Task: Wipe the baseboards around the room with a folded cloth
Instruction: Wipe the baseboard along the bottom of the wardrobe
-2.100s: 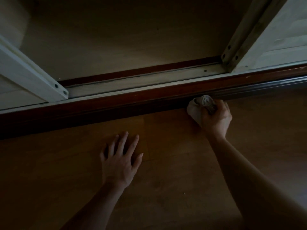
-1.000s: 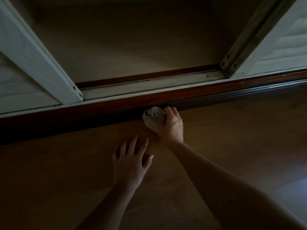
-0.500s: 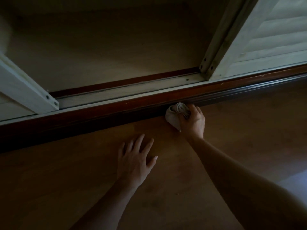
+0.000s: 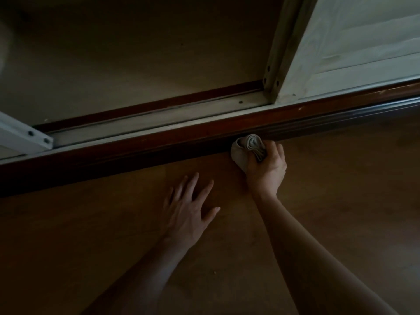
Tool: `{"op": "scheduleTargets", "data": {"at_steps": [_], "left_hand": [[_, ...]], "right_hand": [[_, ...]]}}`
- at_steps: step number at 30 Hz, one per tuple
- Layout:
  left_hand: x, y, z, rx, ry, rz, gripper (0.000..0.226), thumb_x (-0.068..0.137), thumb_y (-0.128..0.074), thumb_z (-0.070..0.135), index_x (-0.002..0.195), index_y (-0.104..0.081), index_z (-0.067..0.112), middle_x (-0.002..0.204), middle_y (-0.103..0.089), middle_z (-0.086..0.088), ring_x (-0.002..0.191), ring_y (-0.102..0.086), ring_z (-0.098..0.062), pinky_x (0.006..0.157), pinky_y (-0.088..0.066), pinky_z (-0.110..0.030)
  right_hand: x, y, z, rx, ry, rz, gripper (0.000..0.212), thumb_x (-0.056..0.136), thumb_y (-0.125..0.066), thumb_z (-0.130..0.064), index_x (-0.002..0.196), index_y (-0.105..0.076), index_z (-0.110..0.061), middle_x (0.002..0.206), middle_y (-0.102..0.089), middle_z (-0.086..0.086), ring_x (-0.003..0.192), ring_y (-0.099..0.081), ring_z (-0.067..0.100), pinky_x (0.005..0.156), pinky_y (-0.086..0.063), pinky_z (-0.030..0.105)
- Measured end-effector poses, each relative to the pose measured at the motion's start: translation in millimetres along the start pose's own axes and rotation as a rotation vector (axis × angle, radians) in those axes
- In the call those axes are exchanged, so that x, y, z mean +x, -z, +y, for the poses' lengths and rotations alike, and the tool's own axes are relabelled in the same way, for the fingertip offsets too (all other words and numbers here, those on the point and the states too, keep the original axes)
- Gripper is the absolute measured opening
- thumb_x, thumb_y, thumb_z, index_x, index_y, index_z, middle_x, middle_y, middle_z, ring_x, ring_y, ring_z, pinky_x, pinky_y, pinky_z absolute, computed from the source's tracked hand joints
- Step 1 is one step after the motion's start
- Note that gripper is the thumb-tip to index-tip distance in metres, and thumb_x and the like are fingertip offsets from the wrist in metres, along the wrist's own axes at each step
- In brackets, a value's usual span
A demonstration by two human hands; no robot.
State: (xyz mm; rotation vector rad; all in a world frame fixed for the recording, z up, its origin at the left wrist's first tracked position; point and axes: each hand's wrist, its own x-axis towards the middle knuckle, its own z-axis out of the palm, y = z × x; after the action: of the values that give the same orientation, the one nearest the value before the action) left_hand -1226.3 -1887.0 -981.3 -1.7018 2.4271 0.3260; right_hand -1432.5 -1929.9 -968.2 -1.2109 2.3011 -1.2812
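baseboard [image 4: 159, 151] meets the cloth [image 4: 248, 147] gripped by the right hand [image 4: 266, 169]; left hand [image 4: 188, 212] splayed flat, empty.

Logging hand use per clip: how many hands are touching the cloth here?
1. The right hand grips the cloth against the baseboard; the left hand lies flat on the floor.

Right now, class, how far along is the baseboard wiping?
Done: cannot tell; no wiped stretch shows in this dim light. In hand: the right hand presses the cloth against the baseboard, left hand flat on the floor. Left: apparently the rest.
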Motion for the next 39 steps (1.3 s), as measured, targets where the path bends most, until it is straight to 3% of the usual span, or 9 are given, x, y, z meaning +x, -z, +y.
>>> {"op": "scheduleTargets", "data": {"at_steps": [4, 7, 13, 17, 20, 26, 31, 34, 39], "left_hand": [[3, 3, 10, -0.006, 0.045, 0.0, 0.074, 0.087, -0.009, 0.081, 0.154, 0.001, 0.053, 0.167, 0.009, 0.011, 0.153, 0.002, -0.022, 0.121, -0.014, -0.052], [10, 3, 23, -0.017, 0.053, 0.007, 0.074, 0.086, -0.009, 0.081, 0.154, 0.0, 0.054, 0.167, 0.009, 0.012, 0.153, 0.004, -0.022, 0.121, -0.009, -0.053], [15, 2, 30, -0.004, 0.027, 0.036, 0.072, 0.088, -0.011, 0.08, 0.155, -0.006, 0.052, 0.168, 0.003, 0.011, 0.153, 0.0, -0.022, 0.121, -0.013, -0.053], [17, -2, 27, -0.003, 0.005, 0.059, 0.071, 0.09, -0.012, 0.08, 0.155, -0.014, 0.051, 0.168, -0.007, 0.01, 0.153, -0.009, -0.023, 0.119, -0.018, -0.056], [17, -3, 28, 0.012, 0.001, 0.069, 0.069, 0.092, -0.014, 0.077, 0.155, -0.019, 0.05, 0.167, -0.015, 0.008, 0.152, -0.015, -0.025, 0.117, -0.021, -0.057], [18, 0, 33, 0.022, 0.016, 0.097, 0.066, 0.093, -0.016, 0.072, 0.153, -0.03, 0.048, 0.164, -0.029, 0.005, 0.149, -0.026, -0.027, 0.113, -0.026, -0.058], [17, 0, 32, 0.003, 0.017, 0.108, 0.065, 0.093, -0.017, 0.072, 0.153, -0.029, 0.049, 0.166, -0.022, 0.007, 0.15, -0.022, -0.025, 0.114, -0.022, -0.057], [18, -3, 31, 0.014, 0.016, 0.12, 0.063, 0.094, -0.021, 0.071, 0.152, -0.032, 0.049, 0.164, -0.026, 0.007, 0.149, -0.025, -0.026, 0.112, -0.025, -0.058], [17, -7, 30, 0.011, 0.008, 0.143, 0.06, 0.094, -0.025, 0.069, 0.151, -0.032, 0.048, 0.163, -0.03, 0.006, 0.147, -0.028, -0.027, 0.11, -0.028, -0.059]], "right_hand": [[5, 6, 2, 0.035, 0.082, -0.081, 0.02, 0.083, -0.068, -0.009, 0.102, -0.062, -0.005, 0.101, -0.058, 0.008, 0.087, -0.059, 0.024, 0.071, -0.05, 0.037], [16, 13, 12, 0.045, 0.16, -0.089, 0.019, 0.083, -0.068, -0.009, 0.101, -0.063, -0.006, 0.099, -0.06, 0.006, 0.085, -0.059, 0.019, 0.07, -0.047, 0.028], [10, 10, 6, 0.059, 0.125, -0.099, 0.017, 0.082, -0.067, -0.006, 0.098, -0.062, -0.007, 0.098, -0.058, 0.005, 0.087, -0.057, 0.022, 0.073, -0.05, 0.036], [20, 19, 15, 0.037, 0.12, -0.058, 0.016, 0.081, -0.068, -0.009, 0.096, -0.063, -0.007, 0.095, -0.06, 0.006, 0.084, -0.057, 0.019, 0.069, -0.041, 0.024], [19, 21, 16, 0.028, 0.081, -0.02, 0.015, 0.082, -0.067, -0.009, 0.096, -0.062, -0.008, 0.096, -0.059, 0.004, 0.085, -0.057, 0.02, 0.07, -0.044, 0.028], [11, 13, -1, 0.059, 0.206, -0.22, 0.042, 0.081, -0.052, -0.045, 0.099, -0.062, -0.009, 0.095, -0.059, 0.002, 0.085, -0.057, 0.018, 0.069, -0.05, 0.035], [35, 36, 28, -0.007, 0.131, -0.062, 0.017, 0.083, -0.065, -0.015, 0.099, -0.062, -0.009, 0.096, -0.059, 0.003, 0.085, -0.057, 0.017, 0.069, -0.049, 0.033], [38, 39, 32, -0.036, 0.056, 0.001, 0.013, 0.082, -0.066, -0.011, 0.094, -0.061, -0.009, 0.093, -0.057, 0.003, 0.079, -0.055, 0.017, 0.065, -0.037, 0.025], [39, 40, 31, -0.012, 0.117, -0.048, 0.015, 0.082, -0.067, -0.01, 0.096, -0.063, -0.008, 0.093, -0.058, 0.004, 0.08, -0.056, 0.019, 0.067, -0.047, 0.033]]}}
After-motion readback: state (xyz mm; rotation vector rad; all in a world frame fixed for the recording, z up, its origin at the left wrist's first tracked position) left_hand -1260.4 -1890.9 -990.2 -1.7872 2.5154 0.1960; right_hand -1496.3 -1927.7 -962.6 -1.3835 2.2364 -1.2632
